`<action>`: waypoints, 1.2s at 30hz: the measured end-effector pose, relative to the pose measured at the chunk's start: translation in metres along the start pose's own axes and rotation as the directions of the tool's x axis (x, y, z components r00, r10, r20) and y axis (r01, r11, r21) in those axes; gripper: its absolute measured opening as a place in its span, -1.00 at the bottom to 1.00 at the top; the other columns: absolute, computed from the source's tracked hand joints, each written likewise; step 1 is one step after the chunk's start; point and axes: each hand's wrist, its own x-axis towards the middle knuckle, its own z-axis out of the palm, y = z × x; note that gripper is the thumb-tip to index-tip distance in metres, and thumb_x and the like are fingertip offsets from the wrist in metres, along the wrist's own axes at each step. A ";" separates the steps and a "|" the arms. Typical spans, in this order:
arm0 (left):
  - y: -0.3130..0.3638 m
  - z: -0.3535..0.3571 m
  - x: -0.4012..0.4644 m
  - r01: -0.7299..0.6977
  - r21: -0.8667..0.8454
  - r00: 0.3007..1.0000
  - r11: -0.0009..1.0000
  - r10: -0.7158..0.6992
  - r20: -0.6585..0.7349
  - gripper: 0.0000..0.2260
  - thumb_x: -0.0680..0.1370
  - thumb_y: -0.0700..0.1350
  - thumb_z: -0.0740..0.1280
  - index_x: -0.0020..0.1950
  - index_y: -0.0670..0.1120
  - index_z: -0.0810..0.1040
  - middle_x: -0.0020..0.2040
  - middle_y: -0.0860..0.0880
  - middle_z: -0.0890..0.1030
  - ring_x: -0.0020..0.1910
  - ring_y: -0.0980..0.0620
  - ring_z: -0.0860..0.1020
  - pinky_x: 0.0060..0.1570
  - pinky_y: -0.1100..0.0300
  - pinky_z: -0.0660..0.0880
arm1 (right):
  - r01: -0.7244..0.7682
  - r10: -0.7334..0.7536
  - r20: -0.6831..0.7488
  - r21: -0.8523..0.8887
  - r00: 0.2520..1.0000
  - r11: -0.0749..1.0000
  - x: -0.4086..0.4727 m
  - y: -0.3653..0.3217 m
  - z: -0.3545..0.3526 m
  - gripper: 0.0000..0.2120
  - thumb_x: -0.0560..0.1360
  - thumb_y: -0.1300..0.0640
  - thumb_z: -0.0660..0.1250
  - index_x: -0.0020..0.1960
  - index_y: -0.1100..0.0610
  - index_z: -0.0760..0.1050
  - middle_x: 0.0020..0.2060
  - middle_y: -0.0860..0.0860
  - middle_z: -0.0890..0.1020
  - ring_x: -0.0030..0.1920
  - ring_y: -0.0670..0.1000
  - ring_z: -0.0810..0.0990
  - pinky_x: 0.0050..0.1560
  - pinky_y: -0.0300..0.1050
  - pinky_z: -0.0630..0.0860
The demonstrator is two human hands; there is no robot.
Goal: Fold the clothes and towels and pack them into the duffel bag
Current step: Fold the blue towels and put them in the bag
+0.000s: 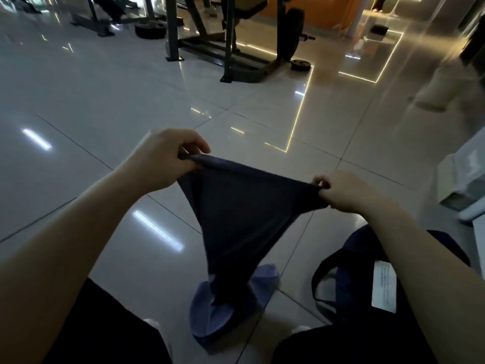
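left hand (168, 156) pinches one top corner of a dark navy garment (241, 219), fingers curled over the bunched edge. right hand (341, 193) pinches the opposite corner, thumb and fingers closed on the fabric. top edge pulled taut between the two hands, held up in the air above the floor (91, 101); left corner sits higher and further out than the right

garment hangs down in a triangle, narrowing to its bottom end, which reaches a lighter blue cloth (210, 313) lying flat on the tiles between the person's knees. can't tell if the tip touches it or just overlaps in view

duffel bag (367, 279), dark blue with a black strap loop and a white label, sits on the floor just right of the blue cloth, partly hidden by the right forearm

black shorts on both legs at frame bottom. white box-like object (464, 177) at the right edge. gym machine frame (231, 48) and weight plates far back, well apart from the hands
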 end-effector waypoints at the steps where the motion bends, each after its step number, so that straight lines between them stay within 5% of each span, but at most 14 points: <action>1: 0.002 0.003 -0.002 0.003 -0.004 1.000 1.000 -0.003 0.028 -0.81 0.44 -0.21 0.46 0.00 0.00 0.63 -0.20 0.14 0.58 -0.21 0.24 0.55 -0.32 0.54 0.37 | -0.022 0.024 -0.093 0.025 0.995 0.999 0.000 0.007 -0.001 -0.80 0.52 0.21 0.20 0.08 0.07 0.54 -0.09 0.04 0.60 -0.09 0.10 0.52 -0.08 -0.07 0.43; 5: 0.025 0.030 -0.017 -0.022 -0.026 0.987 0.999 0.026 0.156 -0.82 0.39 -0.15 0.51 -0.08 0.05 0.60 -0.28 0.19 0.53 -0.30 0.21 0.50 -0.32 0.53 0.34 | -0.037 0.154 -0.353 0.319 0.923 0.947 -0.003 0.023 -0.004 -0.76 0.50 0.31 0.16 0.02 0.08 0.53 -0.25 0.10 0.60 -0.28 0.11 0.61 -0.21 -0.06 0.52; 7: 0.044 0.054 -0.029 -0.146 -0.030 0.947 0.989 0.148 0.286 -0.81 0.40 -0.11 0.49 -0.01 -0.02 0.61 -0.26 0.13 0.53 -0.27 0.15 0.48 -0.27 0.45 0.34 | -0.019 0.278 -0.300 0.649 0.913 0.761 0.000 0.028 -0.006 -0.76 0.56 0.35 0.11 0.06 0.14 0.50 -0.21 0.16 0.60 -0.35 0.07 0.61 -0.40 -0.13 0.53; 9: 0.066 0.083 -0.043 -0.321 -0.027 0.832 0.947 0.295 0.469 -0.80 0.45 -0.07 0.43 0.04 -0.05 0.55 -0.15 0.05 0.53 -0.15 0.05 0.48 -0.14 0.21 0.38 | 0.036 0.307 -0.257 0.817 0.916 0.576 0.004 0.027 -0.007 -0.75 0.57 0.40 0.08 0.04 0.20 0.50 -0.19 0.16 0.58 -0.29 0.08 0.59 -0.46 -0.23 0.55; 12: 0.088 0.121 -0.062 -0.461 -0.035 0.690 0.887 0.383 0.614 -0.80 0.54 -0.11 0.33 0.13 -0.12 0.46 0.03 -0.06 0.52 -0.01 -0.07 0.48 -0.10 0.11 0.35 | 0.138 0.245 -0.269 0.884 0.931 0.448 0.005 0.013 -0.009 -0.71 0.57 0.43 0.10 -0.05 0.15 0.53 -0.20 0.06 0.57 -0.24 0.03 0.57 -0.40 -0.31 0.53; 15: 0.094 0.140 -0.074 -0.462 -0.070 0.689 0.884 0.408 0.599 -0.73 0.58 -0.15 0.28 0.27 -0.11 0.44 0.14 -0.10 0.52 0.08 -0.12 0.50 -0.01 0.04 0.40 | 0.230 0.159 -0.279 0.935 0.947 0.270 0.005 -0.004 -0.017 -0.65 0.58 0.41 0.07 -0.04 0.09 0.55 -0.14 0.06 0.58 -0.22 -0.01 0.57 -0.30 -0.23 0.56; 19: 0.099 0.147 -0.072 -0.459 -0.107 0.723 0.882 0.441 0.532 -0.67 0.58 -0.12 0.28 0.35 -0.03 0.42 0.18 -0.04 0.51 0.14 -0.04 0.47 -0.01 0.20 0.32 | 0.266 0.094 -0.273 0.960 0.957 0.084 0.007 -0.009 -0.022 -0.65 0.60 0.37 0.08 -0.02 0.09 0.59 -0.08 0.07 0.61 -0.16 0.01 0.60 -0.19 -0.16 0.59; 22: 0.095 0.143 -0.066 -0.448 -0.097 0.736 0.889 0.429 0.524 -0.63 0.60 -0.10 0.25 0.41 0.05 0.37 0.23 0.02 0.49 0.17 0.02 0.44 -0.09 0.33 0.21 | 0.265 0.082 -0.272 0.960 0.959 0.089 0.009 -0.007 -0.020 -0.67 0.61 0.35 0.09 -0.01 0.08 0.59 -0.09 0.06 0.61 -0.18 0.00 0.60 -0.21 -0.16 0.59; 27: 0.078 0.119 -0.052 -0.399 -0.062 0.743 0.915 0.362 0.563 -0.67 0.56 -0.12 0.29 0.32 0.07 0.50 0.15 0.03 0.54 0.10 0.03 0.49 0.06 0.18 0.39 | 0.249 0.123 -0.270 0.955 0.955 0.164 0.011 0.003 -0.019 -0.74 0.64 0.23 0.12 0.00 0.04 0.57 -0.05 0.03 0.59 -0.17 -0.03 0.59 -0.26 -0.22 0.56; 29: 0.059 0.097 -0.031 -0.344 -0.056 0.845 0.937 0.335 0.417 -0.73 0.50 -0.14 0.31 0.19 -0.02 0.61 0.01 -0.02 0.60 -0.04 0.05 0.52 0.02 0.17 0.45 | 0.247 0.217 -0.283 0.952 0.934 0.179 0.014 0.006 -0.020 -0.76 0.63 0.24 0.15 -0.04 0.05 0.56 -0.10 0.02 0.60 -0.18 -0.04 0.60 -0.28 -0.24 0.55; 31: 0.034 0.067 -0.009 -0.199 -0.100 0.971 0.975 0.210 0.117 -0.81 0.45 -0.17 0.36 0.05 -0.08 0.65 -0.15 -0.01 0.61 -0.24 0.11 0.50 -0.09 0.22 0.47 | 0.220 0.354 -0.288 0.950 0.890 0.221 0.017 0.010 -0.021 -0.76 0.59 0.28 0.17 -0.08 0.04 0.54 -0.21 -0.02 0.60 -0.28 -0.09 0.58 -0.36 -0.27 0.49; 33: 0.008 0.037 0.007 -0.004 -0.055 0.998 0.998 0.001 -0.055 -0.86 0.49 -0.22 0.39 0.02 -0.06 0.62 -0.18 0.00 0.59 -0.33 0.16 0.48 -0.11 0.17 0.46 | 0.174 0.442 -0.294 0.941 0.847 0.291 0.020 0.015 -0.021 -0.76 0.54 0.30 0.18 -0.13 0.01 0.51 -0.31 -0.05 0.56 -0.41 -0.15 0.53 -0.44 -0.29 0.36; 36: -0.019 0.016 0.014 0.153 -0.029 0.988 0.988 -0.154 -0.032 -0.91 0.54 -0.19 0.35 0.01 -0.03 0.57 -0.10 -0.05 0.60 -0.22 0.04 0.56 -0.17 0.17 0.47 | 0.135 0.442 -0.356 0.880 0.824 0.456 0.023 0.019 -0.018 -0.78 0.50 0.30 0.26 -0.18 0.00 0.47 -0.30 -0.03 0.51 -0.39 -0.13 0.46 -0.51 -0.36 0.31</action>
